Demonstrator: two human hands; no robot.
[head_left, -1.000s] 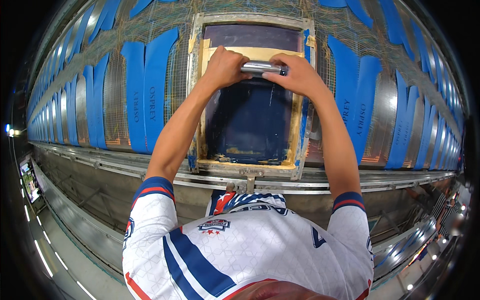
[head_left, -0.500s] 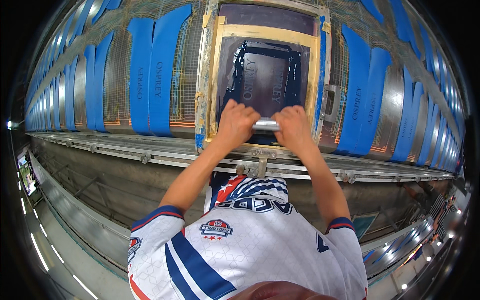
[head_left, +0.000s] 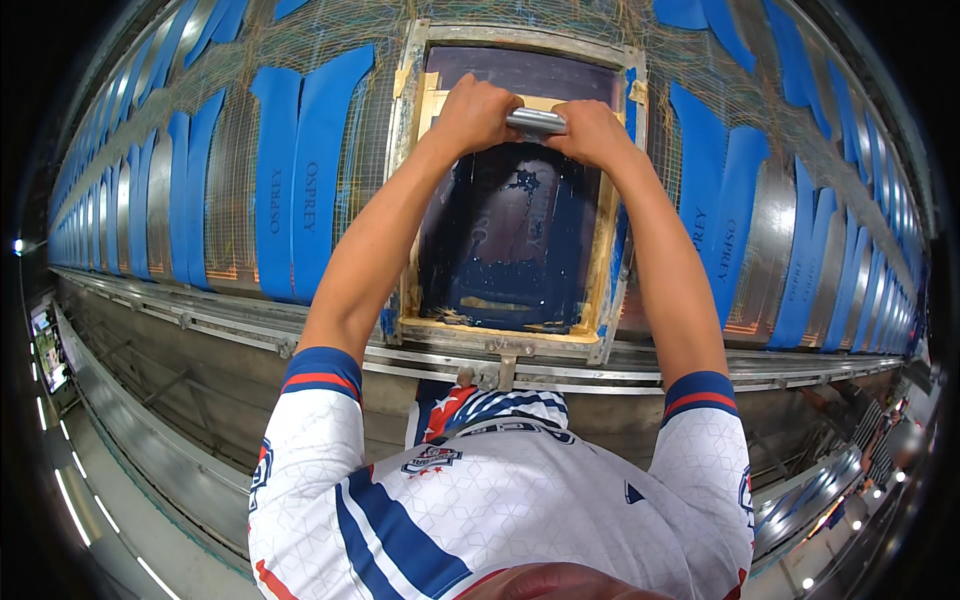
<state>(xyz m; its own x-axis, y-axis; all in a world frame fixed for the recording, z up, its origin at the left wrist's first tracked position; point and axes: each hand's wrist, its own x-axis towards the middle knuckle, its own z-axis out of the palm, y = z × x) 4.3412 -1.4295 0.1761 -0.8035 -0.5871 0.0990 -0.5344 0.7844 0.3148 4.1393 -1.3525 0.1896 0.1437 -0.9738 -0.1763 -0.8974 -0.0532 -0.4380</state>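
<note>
My left hand (head_left: 476,115) and my right hand (head_left: 592,133) are both closed round the two ends of a metal-handled squeegee (head_left: 537,122). It lies across the far part of a silk-screen frame (head_left: 404,185), with both arms stretched out. Wet dark navy ink (head_left: 470,285) coats the mesh on the near side of the squeegee, thickest along the near edge. Through the mesh, dark lettering shows faintly. Yellowish tape (head_left: 432,105) borders the mesh. My hands hide the squeegee's ends, and its blade is hard to see.
Blue cut fabric pieces (head_left: 277,200) with dark print lie in pairs on the long table left of the frame, and more blue pieces (head_left: 742,200) lie to the right. A metal rail (head_left: 215,312) runs along the table's near edge. A metal bracket (head_left: 508,362) joins the frame to it.
Both hands have pushed the squeegee from the frame's near end to its far part. Dark ink now covers the middle of the mesh, and my arms are straighter.
</note>
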